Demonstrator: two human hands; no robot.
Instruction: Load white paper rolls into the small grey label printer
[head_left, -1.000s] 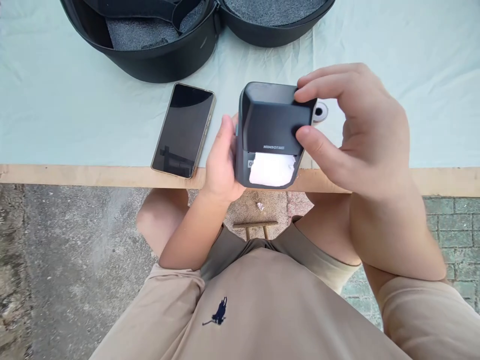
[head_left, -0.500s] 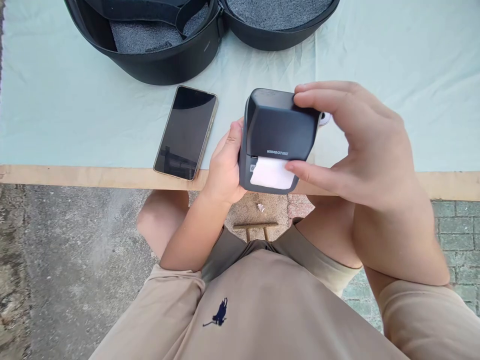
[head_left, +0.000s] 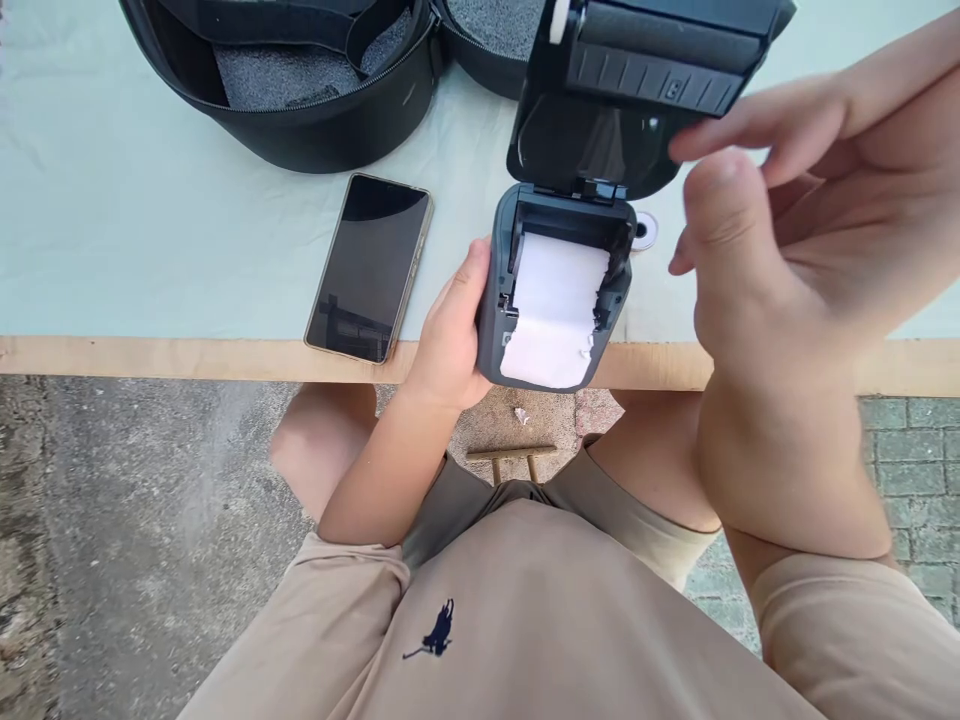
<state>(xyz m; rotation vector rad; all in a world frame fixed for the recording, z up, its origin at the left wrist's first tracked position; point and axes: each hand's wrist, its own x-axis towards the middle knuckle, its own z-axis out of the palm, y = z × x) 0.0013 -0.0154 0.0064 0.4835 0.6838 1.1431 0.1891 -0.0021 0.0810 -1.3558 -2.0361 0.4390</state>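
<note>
My left hand (head_left: 452, 335) is wrapped round the left side of a small black label printer (head_left: 491, 330), held over the table's front edge. Its lid (head_left: 592, 140) stands swung up and back on its hinge, baring a dark roller on the inner side. White paper (head_left: 559, 300) lies in the open bay, its front end torn and hanging over the front lip. To the right of the lid is my right hand (head_left: 810, 200), empty, fingers apart, one fingertip at the lid's edge; whether it touches I cannot tell. Just behind the printer's right side lies a small white roll (head_left: 645, 231).
A smartphone (head_left: 369, 268) lies left of the printer, near the wooden table edge (head_left: 187, 357). At the back sits an unzipped black case (head_left: 330, 135) with grey foam and a strap inside. A pale cloth (head_left: 187, 230) covers the table.
The printer's lid, closed before, has swung up and back, uncovering the paper inside. My right hand has moved from the printer's front and top to beside the raised lid. My left hand keeps its hold.
</note>
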